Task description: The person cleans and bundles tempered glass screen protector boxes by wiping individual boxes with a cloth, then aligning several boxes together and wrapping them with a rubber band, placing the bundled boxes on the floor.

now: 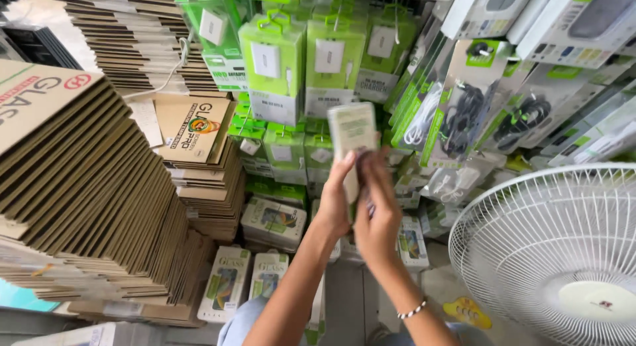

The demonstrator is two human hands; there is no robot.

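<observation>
Both hands up: left hand (pixel 333 203) and right hand (pixel 377 213) grasp slim boxed pack (pixel 352 130); handling underway, next needs steady grip.

Two bare forearms, no sleeves, white beaded bracelet (pixel 412 311) on the right wrist, light blue trousers (pixel 238 319)

Flat pack (pixel 352 130) motion-blurred, lower end hidden behind fingers (pixel 346 168); white fan (pixel 556 253) cut off at right edge.

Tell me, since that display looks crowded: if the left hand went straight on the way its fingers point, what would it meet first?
Probably the hanging green charger packs: the left hand points up past the pale packet it holds. Depth is unclear.
</observation>
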